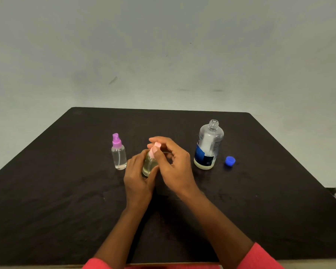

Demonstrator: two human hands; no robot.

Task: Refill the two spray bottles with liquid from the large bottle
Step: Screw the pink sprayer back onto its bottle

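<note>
A small clear spray bottle (pixel 149 164) with a pale pink spray head (pixel 156 147) stands at the table's middle. My left hand (pixel 137 174) grips its body from the left. My right hand (pixel 172 164) pinches the pink spray head with thumb and fingers. To the left stands a second small clear spray bottle (pixel 119 155) with a purple spray head, upright and untouched, with liquid in it. The large clear bottle (pixel 208 145) with a blue and white label stands uncapped to the right, with a little liquid at its bottom. Its blue cap (pixel 230 161) lies on the table beside it.
All of this sits on a dark tabletop (pixel 66 191) whose far edge meets a plain pale wall. The table's right edge drops off near the blue cap's side. Red sleeves show at the bottom of the view.
</note>
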